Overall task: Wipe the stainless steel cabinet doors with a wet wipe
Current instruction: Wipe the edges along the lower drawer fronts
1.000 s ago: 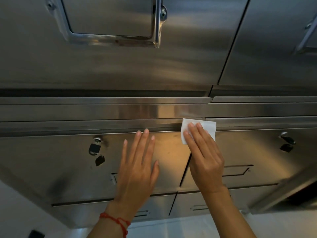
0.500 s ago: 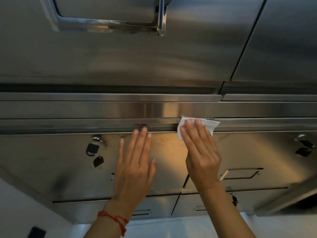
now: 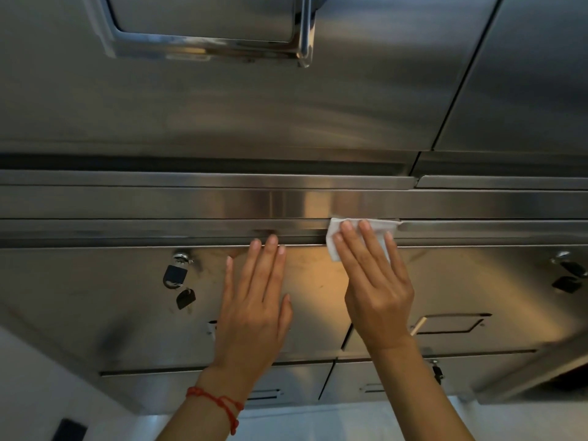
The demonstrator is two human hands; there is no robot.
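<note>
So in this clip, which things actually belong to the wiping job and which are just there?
In the job:
- wet wipe, pressed under the right hand
- stainless steel cabinet door, with the left hand flat on it
- horizontal steel rail at the wipe's top edge

Just there:
- black padlock and key fob
- upper door handle
- red string bracelet

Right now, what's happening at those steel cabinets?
A person is wiping a stainless steel cabinet front by hand. The right hand presses a white wet wipe with straight fingers against the horizontal rail along the top edge of the lower doors, above the seam between two of them. The left hand, with a red string bracelet on its wrist, lies flat on the left door, holding nothing. Keys hang from that door's lock.
</note>
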